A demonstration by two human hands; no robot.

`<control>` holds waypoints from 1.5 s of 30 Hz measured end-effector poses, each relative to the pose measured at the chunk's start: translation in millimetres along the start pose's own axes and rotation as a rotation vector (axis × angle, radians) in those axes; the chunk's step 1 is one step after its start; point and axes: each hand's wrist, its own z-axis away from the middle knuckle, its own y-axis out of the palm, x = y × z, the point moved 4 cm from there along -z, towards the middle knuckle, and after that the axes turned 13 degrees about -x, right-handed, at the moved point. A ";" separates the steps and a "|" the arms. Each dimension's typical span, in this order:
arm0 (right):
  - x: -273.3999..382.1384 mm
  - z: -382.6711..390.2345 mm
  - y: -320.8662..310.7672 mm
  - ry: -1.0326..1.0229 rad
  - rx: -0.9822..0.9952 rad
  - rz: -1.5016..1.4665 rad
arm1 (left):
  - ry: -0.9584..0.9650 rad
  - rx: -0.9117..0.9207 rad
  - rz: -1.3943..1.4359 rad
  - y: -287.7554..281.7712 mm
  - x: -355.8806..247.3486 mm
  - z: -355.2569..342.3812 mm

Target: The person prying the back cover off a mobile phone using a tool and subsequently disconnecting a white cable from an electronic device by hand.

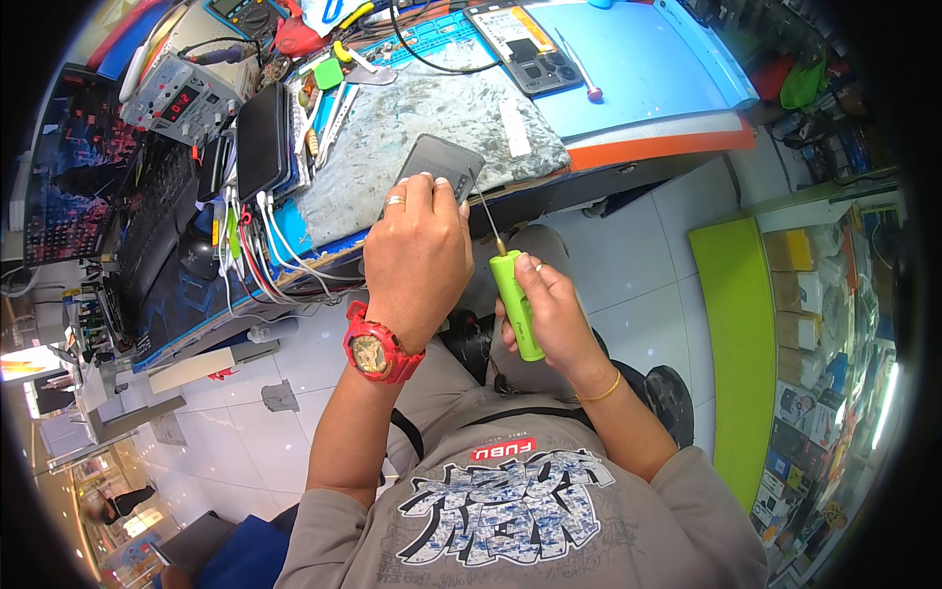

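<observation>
A dark grey phone panel [440, 159] lies at the front edge of a stained grey work mat [412, 103]. My left hand [417, 240], with a red watch on its wrist, holds the panel from above with fingers close together; its thumb is hidden. In my right hand [557, 319] is a bright green cylindrical tool [518, 304] with a thin metal shaft, my fingers wrapped round its handle. The shaft points up and away, its tip beside the panel's right edge; I cannot tell whether they touch.
Beyond lies an opened phone [525, 47] near a screwdriver [585, 74] on a blue mat [638, 64]. At left are a black phone [263, 140], white cables [280, 231], a keyboard [157, 206] and a power supply [182, 103]. The bench's front edge runs just before my hands.
</observation>
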 end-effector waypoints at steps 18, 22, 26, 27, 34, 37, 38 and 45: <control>19.5 7.5 -7.0 -0.060 -0.010 0.141 | 0.107 0.022 0.013 -5.9 17.9 7.7; 13.3 18.3 -12.4 -0.085 -0.038 0.175 | 0.082 0.056 0.058 -11.0 16.1 2.7; 3.1 23.6 0.0 -0.092 -0.043 0.222 | 0.029 -0.003 0.013 -0.4 18.1 0.8; 2.1 23.2 1.9 -0.081 -0.036 0.221 | 0.042 -0.019 0.002 -0.1 18.2 0.5; 5.4 23.6 2.6 0.005 -0.024 0.159 | 0.083 -0.048 -0.012 2.2 18.8 1.6; 4.3 21.9 1.9 0.032 -0.018 0.145 | 0.075 -0.057 -0.003 2.3 17.8 0.8; 4.1 21.3 1.4 0.040 -0.016 0.140 | 0.072 -0.062 -0.001 2.1 17.6 0.5; 4.7 20.1 1.0 0.040 0.002 0.130 | 0.051 -0.039 -0.003 -1.3 16.8 -1.2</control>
